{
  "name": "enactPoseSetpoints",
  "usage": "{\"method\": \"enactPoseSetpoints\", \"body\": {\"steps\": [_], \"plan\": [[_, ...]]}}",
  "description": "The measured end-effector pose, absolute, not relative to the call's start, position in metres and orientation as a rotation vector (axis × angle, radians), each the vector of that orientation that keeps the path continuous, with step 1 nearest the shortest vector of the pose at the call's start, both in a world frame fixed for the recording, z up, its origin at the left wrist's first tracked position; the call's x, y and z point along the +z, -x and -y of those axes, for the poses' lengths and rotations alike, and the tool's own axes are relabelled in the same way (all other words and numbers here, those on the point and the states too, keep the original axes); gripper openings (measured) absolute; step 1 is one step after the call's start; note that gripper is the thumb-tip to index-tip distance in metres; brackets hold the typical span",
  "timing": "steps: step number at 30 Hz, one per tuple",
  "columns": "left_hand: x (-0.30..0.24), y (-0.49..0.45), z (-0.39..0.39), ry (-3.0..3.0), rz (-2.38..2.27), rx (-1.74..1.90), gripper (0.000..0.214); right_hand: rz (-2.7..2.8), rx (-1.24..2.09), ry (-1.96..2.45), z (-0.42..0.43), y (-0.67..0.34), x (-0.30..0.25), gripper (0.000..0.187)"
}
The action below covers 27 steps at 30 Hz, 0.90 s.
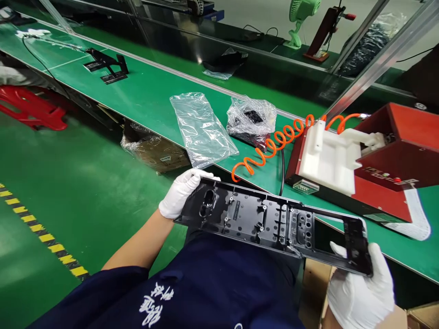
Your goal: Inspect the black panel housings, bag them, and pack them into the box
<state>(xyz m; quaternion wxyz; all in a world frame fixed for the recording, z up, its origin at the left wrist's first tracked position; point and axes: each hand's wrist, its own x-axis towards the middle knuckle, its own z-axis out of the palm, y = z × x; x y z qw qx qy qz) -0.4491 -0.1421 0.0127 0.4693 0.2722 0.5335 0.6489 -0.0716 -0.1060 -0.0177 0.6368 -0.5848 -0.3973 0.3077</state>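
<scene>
I hold a long black plastic panel (pixel 267 221) flat over my lap, its ribbed inner side up, with screw posts and a rectangular window near its right end. My left hand (pixel 181 192), in a white glove, grips the panel's left end. My right hand (pixel 360 288), also gloved, is closed on the right end from below, thumb on top beside the window. The panel hangs just in front of the green conveyor belt's (pixel 144 91) near edge.
On the belt lie a flat clear plastic bag (pixel 200 128), a crumpled bag of black parts (pixel 252 121), a red fixture with a white block (pixel 329 160) and an orange coiled air hose (pixel 274 144). A cardboard box (pixel 157 153) sits under the belt. Further black brackets (pixel 106 66) lie far left.
</scene>
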Motion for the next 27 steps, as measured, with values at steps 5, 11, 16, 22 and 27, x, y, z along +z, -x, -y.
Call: {"method": "enactPoseSetpoints", "body": {"steps": [5,11,16,22,27], "plan": [[0.011,0.450,0.141,-0.625,-1.310,1.579,0.031,0.874,0.720,1.343,0.106,0.080,-0.008,0.063],[0.002,0.461,0.146,-0.676,-1.274,1.631,0.036,0.957,0.659,1.280,0.118,0.080,-0.017,0.057],[-0.006,0.474,0.151,-0.662,-1.322,1.673,0.031,1.144,0.571,1.198,0.126,0.077,-0.027,0.051],[-0.007,0.478,0.149,-0.623,-1.336,1.656,0.028,1.116,0.670,1.166,0.126,0.089,-0.018,0.052],[-0.009,0.483,0.147,-0.667,-1.354,1.643,0.027,1.202,0.632,1.186,0.120,0.089,-0.017,0.055]]}}
